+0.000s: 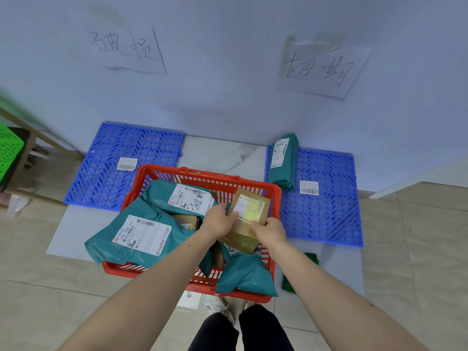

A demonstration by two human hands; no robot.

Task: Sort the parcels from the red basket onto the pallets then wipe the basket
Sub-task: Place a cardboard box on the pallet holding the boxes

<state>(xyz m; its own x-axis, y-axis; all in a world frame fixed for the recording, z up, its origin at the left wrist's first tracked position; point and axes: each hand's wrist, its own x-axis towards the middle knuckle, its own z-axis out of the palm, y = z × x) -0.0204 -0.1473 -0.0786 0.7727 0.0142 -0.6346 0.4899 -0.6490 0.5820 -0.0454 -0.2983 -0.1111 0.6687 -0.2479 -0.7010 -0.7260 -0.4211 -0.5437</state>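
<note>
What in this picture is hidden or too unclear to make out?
Head view, the only one:
- Bottom of the red basket: covered by teal bags and both forearms.
- Print on the cardboard box label: too small; left hand and right hand cover its sides.
- Green crate: cut off by the left edge, blurred.

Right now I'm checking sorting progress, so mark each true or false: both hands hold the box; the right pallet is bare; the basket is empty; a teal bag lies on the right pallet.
1. Both hands, left and right, hold the box. True.
2. The right pallet is bare. False: it carries a bag and a white label.
3. The basket is empty. False: teal bags remain in it.
4. A teal bag lies on the right pallet. True.
</note>
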